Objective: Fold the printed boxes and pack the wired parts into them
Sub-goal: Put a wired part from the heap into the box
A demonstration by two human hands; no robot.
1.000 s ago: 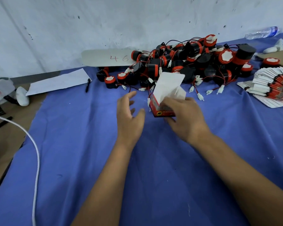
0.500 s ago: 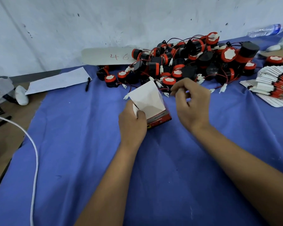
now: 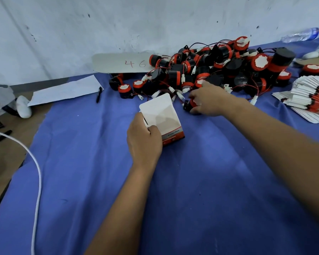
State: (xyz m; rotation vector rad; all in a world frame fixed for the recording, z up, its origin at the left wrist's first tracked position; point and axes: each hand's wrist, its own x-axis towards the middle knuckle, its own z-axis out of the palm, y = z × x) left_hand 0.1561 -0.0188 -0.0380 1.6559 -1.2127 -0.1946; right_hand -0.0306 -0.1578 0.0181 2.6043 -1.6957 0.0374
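— On the blue cloth over the counter (image 3: pixel 191 190), what is the left hand (image 3: pixel 144 138) doing with that box?

— It is gripping the folded printed box (image 3: pixel 166 118) by its near side, thumb curled over the edge. The box is standing on the cloth with its white lid flap sticking up and the open mouth tilting toward the heap, which I judge is meant to make loading easy.

— And the right hand (image 3: pixel 208 102)?

— It is reaching to the front edge of the pile of wired parts (image 3: pixel 219 70) and curling its fingers round one black-and-red part (image 3: pixel 190 105), just beside the box. The grip looks closed on that part, though the fingertips are partly hidden under the palm.

— Why pick that one?

— It is lying loose at the near edge, so I am guessing its wire is tangling less with the others. The red and black leads with white plugs are crossing everywhere deeper in the heap.

— Where is the stock sitting?

— The heap is lying against the wall at the far side, and the stack of flat boxes (image 3: pixel 309 100) is fanning out to the right, well apart from the open box. Both are sitting within reach of the right hand, which seems deliberate.

— Anything to watch?

— The trailing wire is likely snagging a neighbour as the part lifts, and the light box needs steadying, hence the left hand holding it.
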